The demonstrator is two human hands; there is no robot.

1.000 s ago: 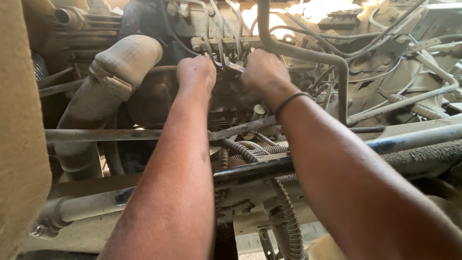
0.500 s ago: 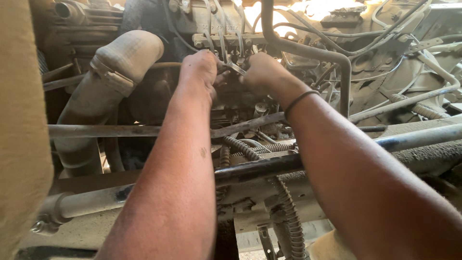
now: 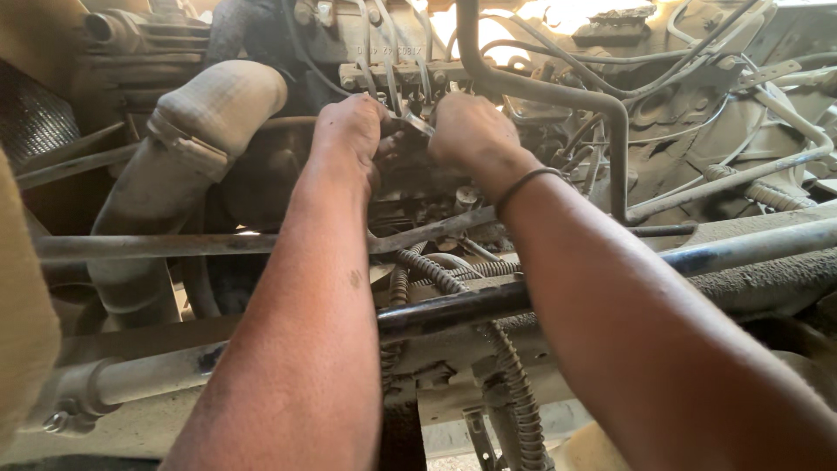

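Both my arms reach up into a dusty engine bay. My left hand (image 3: 353, 131) and my right hand (image 3: 471, 131) meet at a cluster of thin metal fuel lines (image 3: 392, 65) on the engine block. A slim metal wrench (image 3: 417, 122) shows between the two hands, and my right hand is closed around its end. My left hand's fingers curl in against the fitting beside the wrench; what they hold is hidden. A dark band (image 3: 521, 185) circles my right wrist.
A thick pale intake hose (image 3: 187, 139) runs down at the left. A bent steel pipe (image 3: 558, 87) passes over my right hand. Corrugated cables (image 3: 506, 366) hang below, and horizontal bars (image 3: 453, 305) cross under my forearms. A tan panel (image 3: 22, 349) fills the left edge.
Both hands have stayed together at the fuel-line fitting, shifting only slightly. The wrench between them is now more plainly visible.
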